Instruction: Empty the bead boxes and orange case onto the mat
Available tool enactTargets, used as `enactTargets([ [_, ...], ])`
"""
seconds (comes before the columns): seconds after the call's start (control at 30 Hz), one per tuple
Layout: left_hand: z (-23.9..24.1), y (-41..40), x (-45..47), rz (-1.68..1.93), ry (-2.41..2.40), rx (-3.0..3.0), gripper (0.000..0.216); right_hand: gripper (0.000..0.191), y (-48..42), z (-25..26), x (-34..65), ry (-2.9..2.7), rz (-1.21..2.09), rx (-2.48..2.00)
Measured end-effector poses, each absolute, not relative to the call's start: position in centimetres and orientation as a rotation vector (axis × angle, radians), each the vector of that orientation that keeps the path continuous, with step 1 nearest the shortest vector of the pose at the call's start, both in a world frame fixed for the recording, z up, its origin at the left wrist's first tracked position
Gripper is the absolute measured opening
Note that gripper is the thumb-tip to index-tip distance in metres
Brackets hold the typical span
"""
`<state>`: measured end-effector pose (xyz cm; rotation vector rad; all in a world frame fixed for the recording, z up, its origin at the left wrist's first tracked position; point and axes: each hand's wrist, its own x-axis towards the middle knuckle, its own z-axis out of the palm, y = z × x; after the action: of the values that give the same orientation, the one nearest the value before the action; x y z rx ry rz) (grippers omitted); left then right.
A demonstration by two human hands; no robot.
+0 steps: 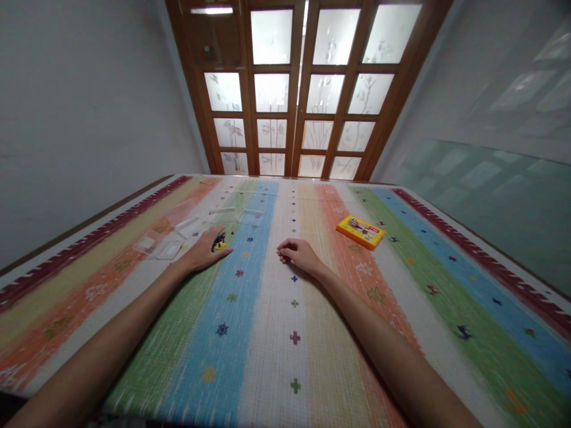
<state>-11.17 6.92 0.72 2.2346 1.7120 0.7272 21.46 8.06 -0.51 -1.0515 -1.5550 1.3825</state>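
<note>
Left hand [204,251] spread flat over a small dark-and-yellow piece [219,242] on the striped desk [276,333]; right hand [298,253] curled loosely, fingertips down, contents impossible to tell. Just beyond the left hand, clear plastic trays [178,235], seemingly empty. Yellow box [360,231] beyond the right hand, closed. Could easily nudge those light trays with a careless sweep.
</note>
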Motion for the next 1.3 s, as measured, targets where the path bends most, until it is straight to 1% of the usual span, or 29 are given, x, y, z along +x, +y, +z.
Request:
enactTargets([
  [0.1,0.3,8.0,-10.4,0.683,1.686,2.302,0.083,0.008,8.0,-0.4,21.5,-1.566,1.375,-1.064],
  [0.27,0.4,9.7,-10.1,0.737,1.558,2.365,0.059,0.009,8.0,-0.3,21.5,-1.551,1.394,-1.067],
  [0.43,0.9,10.1,-9.9,0.830,1.522,2.368,0.041,0.009,7.9,-0.3,21.4,-1.546,1.387,-1.055],
  [0.6,1.0,10.2,-9.9,0.943,1.571,2.259,0.031,0.005,8.0,-0.6,21.5,-1.537,1.396,-1.046],
  [0.73,1.1,10.4,-10.3,1.038,1.611,2.078,0.025,0.005,8.1,-0.8,21.5,-1.531,1.393,-1.042],
  [0.97,1.4,10.7,-11.2,1.180,1.521,1.751,0.035,0.004,7.9,-0.4,21.5,-1.534,1.402,-1.029],
  [1.13,1.6,9.5,-11.9,1.250,1.521,1.694,0.042,0.007,7.9,-0.4,21.4,-1.535,1.410,-1.045],
  [1.2,1.6,8.7,-11.9,1.222,1.545,1.727,0.047,0.006,7.9,-0.4,21.4,-1.539,1.406,-1.042],
  [1.3,1.3,7.6,-11.7,1.024,1.614,1.925,0.063,0.006,8.0,-0.5,21.4,-1.546,1.394,-1.039],
])
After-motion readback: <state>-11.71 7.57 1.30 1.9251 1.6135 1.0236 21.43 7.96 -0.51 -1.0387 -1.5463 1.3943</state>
